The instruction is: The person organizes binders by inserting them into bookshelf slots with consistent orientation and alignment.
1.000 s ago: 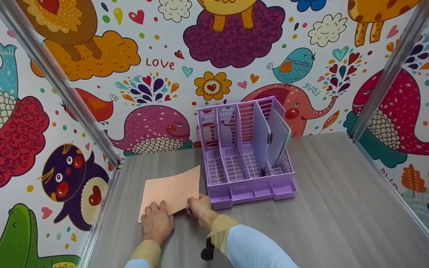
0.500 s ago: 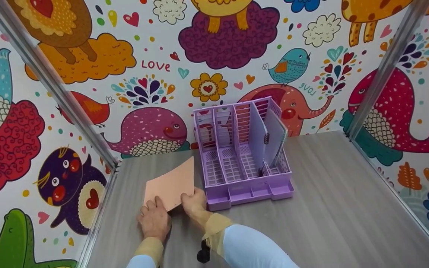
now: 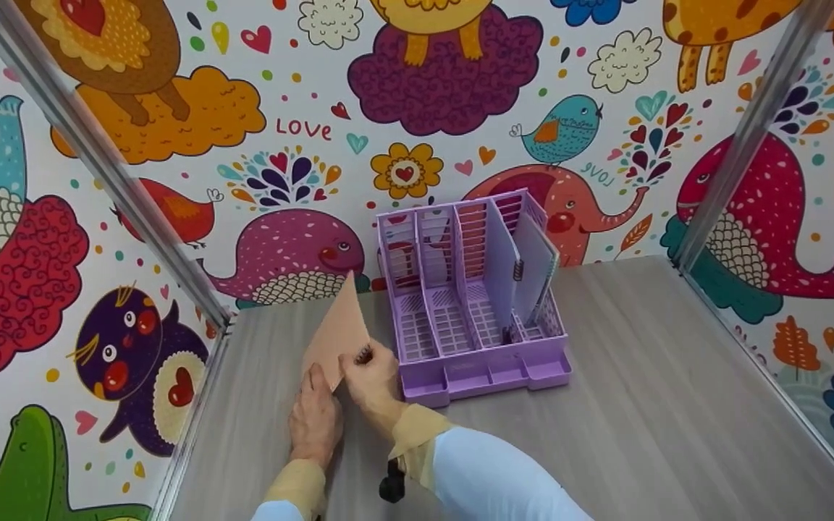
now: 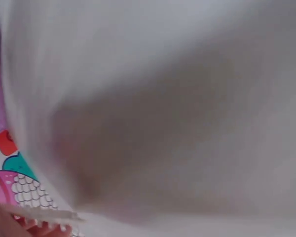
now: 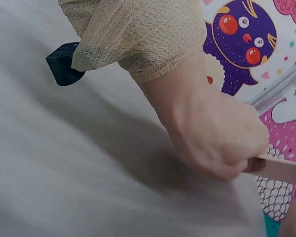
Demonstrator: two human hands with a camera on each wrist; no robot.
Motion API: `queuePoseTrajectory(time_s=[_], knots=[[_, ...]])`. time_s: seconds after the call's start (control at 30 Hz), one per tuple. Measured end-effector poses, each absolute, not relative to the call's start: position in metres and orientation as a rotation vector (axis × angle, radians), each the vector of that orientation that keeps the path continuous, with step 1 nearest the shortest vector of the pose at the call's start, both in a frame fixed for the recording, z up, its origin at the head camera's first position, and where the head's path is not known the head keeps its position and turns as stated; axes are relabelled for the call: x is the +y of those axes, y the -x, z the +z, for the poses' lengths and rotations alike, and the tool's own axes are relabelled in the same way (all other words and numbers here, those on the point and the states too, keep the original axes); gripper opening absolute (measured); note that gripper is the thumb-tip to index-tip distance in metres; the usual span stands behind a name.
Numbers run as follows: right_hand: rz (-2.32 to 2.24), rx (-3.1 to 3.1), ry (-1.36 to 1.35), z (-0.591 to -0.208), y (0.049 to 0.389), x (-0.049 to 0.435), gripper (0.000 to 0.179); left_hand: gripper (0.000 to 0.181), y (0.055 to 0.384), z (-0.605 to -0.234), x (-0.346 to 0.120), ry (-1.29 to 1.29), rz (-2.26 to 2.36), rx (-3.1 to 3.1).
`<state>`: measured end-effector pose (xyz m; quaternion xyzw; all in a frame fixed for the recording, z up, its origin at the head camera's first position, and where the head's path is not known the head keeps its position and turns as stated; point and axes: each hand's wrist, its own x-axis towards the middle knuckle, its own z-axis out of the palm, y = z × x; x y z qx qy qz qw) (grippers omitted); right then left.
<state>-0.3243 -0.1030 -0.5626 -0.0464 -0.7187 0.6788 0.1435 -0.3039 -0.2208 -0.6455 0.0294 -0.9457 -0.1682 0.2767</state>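
A peach-covered spiral notebook (image 3: pixel 336 336) stands tilted up on edge over the table, left of the purple file rack (image 3: pixel 486 373). My right hand (image 3: pixel 371 376) grips its near right edge, with dark binding coils showing beside the fingers. At the near lower end, my left hand (image 3: pixel 316 416) holds the notebook, fingers along its left side. In the right wrist view, the right hand (image 5: pixel 219 131) curls round the notebook's thin edge (image 5: pixel 278 170). Only a sliver of the left hand (image 4: pixel 7 222) shows in the left wrist view, by a pale notched edge.
The slotted rack holds blue-grey notebooks (image 3: pixel 535 271) upright on its right side; small trays line its front. Grey wood-look table (image 3: pixel 641 405) spreads to the right. Metal posts (image 3: pixel 757 137) and cartoon-printed walls border it. A black device (image 3: pixel 392 483) hangs at the right wrist.
From lying nearly flat, the notebook has been raised and turned onto its edge, its cover now narrower in view. Both hands have shifted slightly forward, and the left hand has moved right, closer to the other.
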Motion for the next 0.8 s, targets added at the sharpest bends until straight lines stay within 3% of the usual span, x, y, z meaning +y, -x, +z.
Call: queuePoseTrajectory(time_s=[0.23, 0.37, 0.47, 0.67, 0.8], knots=[[1.794, -2.249, 0.104, -0.557, 0.329, -0.099, 0.012, 0.05, 0.302, -0.635, -0.2, -0.083, -0.622, -2.549], [1.81, -2.313, 0.142, -0.563, 0.337, -0.093, 0.032, 0.056, 0.302, -0.63, -0.187, -0.013, -0.7, -2.531], [1.809, -2.323, 0.172, -0.59, 0.359, -0.092, 0.04, 0.062, 0.302, -0.628, -0.179, 0.039, -0.686, -2.523], [1.491, -2.438, -0.007, -0.639, 0.401, -0.095, 0.03, 0.065, 0.302, -0.624, -0.171, 0.086, -0.697, -2.506], [1.381, -2.443, -0.188, -0.609, 0.388, -0.087, 0.033, 0.07, 0.303, -0.618, -0.165, 0.023, -0.808, -2.503]])
